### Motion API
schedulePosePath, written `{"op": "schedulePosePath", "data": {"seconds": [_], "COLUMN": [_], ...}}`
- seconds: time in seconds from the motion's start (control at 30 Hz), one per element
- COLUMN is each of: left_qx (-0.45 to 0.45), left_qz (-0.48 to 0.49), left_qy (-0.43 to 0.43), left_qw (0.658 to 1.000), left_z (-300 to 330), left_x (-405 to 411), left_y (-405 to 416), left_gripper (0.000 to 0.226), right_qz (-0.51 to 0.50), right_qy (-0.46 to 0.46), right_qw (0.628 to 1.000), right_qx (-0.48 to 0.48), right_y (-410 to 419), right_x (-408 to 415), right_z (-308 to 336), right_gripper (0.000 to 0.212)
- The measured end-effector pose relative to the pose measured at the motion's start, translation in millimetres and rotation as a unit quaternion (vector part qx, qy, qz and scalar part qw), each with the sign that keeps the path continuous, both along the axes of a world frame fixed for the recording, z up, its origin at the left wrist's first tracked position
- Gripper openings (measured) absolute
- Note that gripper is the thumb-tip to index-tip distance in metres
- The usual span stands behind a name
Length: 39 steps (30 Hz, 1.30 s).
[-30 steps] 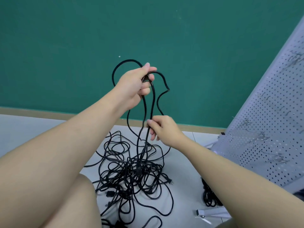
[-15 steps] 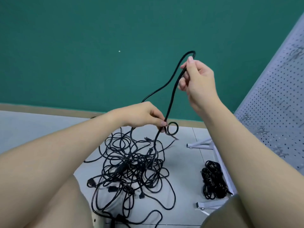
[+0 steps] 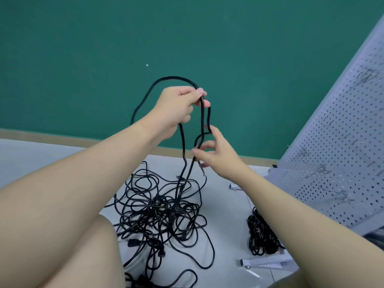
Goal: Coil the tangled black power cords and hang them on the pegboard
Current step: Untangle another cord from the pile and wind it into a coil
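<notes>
So the left hand (image 3: 176,107) was up in the middle of the frame, fingers curled round a black cord (image 3: 182,142), pinching a couple of strands together near the fingertips. One loop arched up and over to the left of that hand, and the rest hung straight down into the tangled pile of cords (image 3: 162,210) on the pale floor (image 3: 224,196), lower centre of the frame. The right hand (image 3: 218,154) sat just below and to the right, fingers loosely spread, thumb and fingertips right at a small loop of the same cord; couldn't really tell if it was actually gripping it. A second, tighter bundle of cord (image 3: 260,235) lay at lower right, next to the pegboard (image 3: 336,154), which filled the right edge with a few metal hooks (image 3: 324,169) sticking out
</notes>
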<state>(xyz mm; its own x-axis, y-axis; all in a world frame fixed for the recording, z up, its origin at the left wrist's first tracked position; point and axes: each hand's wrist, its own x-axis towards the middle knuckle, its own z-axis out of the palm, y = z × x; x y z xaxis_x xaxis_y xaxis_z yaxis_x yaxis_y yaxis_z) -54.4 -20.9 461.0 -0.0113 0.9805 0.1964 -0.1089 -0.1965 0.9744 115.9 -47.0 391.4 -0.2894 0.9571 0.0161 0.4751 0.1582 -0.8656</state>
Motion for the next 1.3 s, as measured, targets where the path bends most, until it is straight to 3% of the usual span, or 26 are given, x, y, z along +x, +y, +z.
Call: {"op": "schedulePosePath", "data": {"seconds": [0.13, 0.23, 0.33, 0.47, 0.63, 0.7, 0.77, 0.83, 0.93, 1.03, 1.1, 1.17, 1.23, 1.3], "left_qx": [0.011, 0.015, 0.003, -0.008, -0.014, -0.003, -0.013, -0.044, -0.066, -0.053, -0.051, -0.053, -0.043, -0.031], "left_qz": [0.022, 0.049, 0.057, 0.066, 0.083, 0.116, 0.165, 0.136, -0.021, -0.194, -0.263, -0.268, -0.237, -0.186], "left_qy": [-0.041, -0.073, -0.107, -0.104, -0.111, -0.049, 0.081, 0.187, 0.293, 0.383, 0.405, 0.401, 0.365, 0.28], "left_qw": [0.999, 0.996, 0.993, 0.992, 0.99, 0.992, 0.983, 0.972, 0.954, 0.902, 0.874, 0.875, 0.899, 0.941], "left_z": [9.4, 15.1, 16.2, 16.7, 12.7, 11.1, 5.5, -1.2, -17.9, -38.8, -50.4, -54.4, -50.3, -43.6], "left_x": [1.8, -9.4, -16.1, -12.2, -24.1, -34.6, -49.2, -59.5, -50.2, -25.1, -17.2, -16.9, -15.0, -14.6], "left_y": [3.3, 8.0, 10.6, 9.9, 12.9, 14.6, 16.6, 14.5, 3.5, -11.1, -17.8, -19.9, -20.1, -16.5], "left_gripper": [0.017, 0.015, 0.017, 0.018, 0.018, 0.025, 0.048, 0.061, 0.053, 0.034, 0.027, 0.026, 0.028, 0.029], "right_qz": [-0.058, -0.069, 0.03, 0.046, 0.062, 0.053, 0.016, -0.05, -0.073, -0.075, -0.085, -0.096, -0.079, -0.026], "right_qy": [0.133, 0.216, 0.131, -0.006, -0.115, -0.124, -0.045, 0.125, 0.316, 0.362, 0.37, 0.379, 0.388, 0.335], "right_qw": [0.989, 0.97, 0.979, 0.995, 0.991, 0.99, 0.995, 0.986, 0.944, 0.928, 0.925, 0.92, 0.918, 0.938], "right_qx": [0.009, -0.091, -0.153, -0.088, -0.022, 0.034, 0.089, 0.099, 0.067, 0.043, 0.033, 0.018, -0.023, -0.085], "right_y": [3.6, 4.1, -2.8, 3.6, 10.3, 13.3, 20.8, 31.8, 41.1, 46.8, 48.3, 49.3, 50.6, 49.1], "right_x": [-6.3, -8.9, -21.4, -38.3, -36.2, -31.9, -27.0, -21.1, -16.5, -14.1, -12.7, -12.0, -12.0, -10.8], "right_z": [-3.4, -2.2, -12.7, -29.2, -37.1, -24.6, 0.0, 33.0, 74.2, 82.0, 79.0, 77.0, 73.5, 66.2], "right_gripper": [0.093, 0.083, 0.059, 0.02, 0.029, 0.033, 0.035, 0.037, 0.036, 0.034, 0.032, 0.03, 0.03, 0.035]}}
